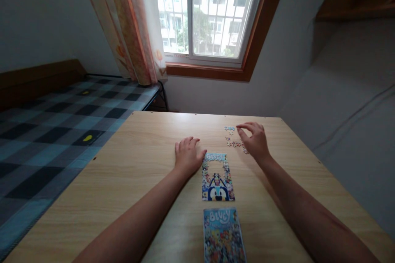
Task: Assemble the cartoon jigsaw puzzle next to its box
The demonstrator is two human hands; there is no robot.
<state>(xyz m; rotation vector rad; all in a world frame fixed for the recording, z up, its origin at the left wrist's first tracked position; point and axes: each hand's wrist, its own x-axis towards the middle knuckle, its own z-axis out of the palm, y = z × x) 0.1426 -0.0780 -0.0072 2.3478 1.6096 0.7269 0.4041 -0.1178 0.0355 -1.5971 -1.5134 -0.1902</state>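
A partly assembled jigsaw puzzle [218, 193] lies flat on the table, with "Bluey" lettering at its top, a blue dog face at its bottom and a gap showing bare wood between them. Against its upper left edge rests the thumb of my left hand [188, 156], palm down on the table with fingers spread. My right hand [254, 137] is beyond the puzzle to the right, thumb and index fingertip pinched together; anything between them is too small to make out. Several loose puzzle pieces [234, 144] lie beside and under it, some in a short row [229, 128] near its fingertips.
Nearer to me stands the "Bluey" puzzle box [224, 234] on the wooden table [148, 152]. A bed with a checked cover [92, 109] is at the left. Beyond the table are a curtain [132, 28] and a barred window [212, 16].
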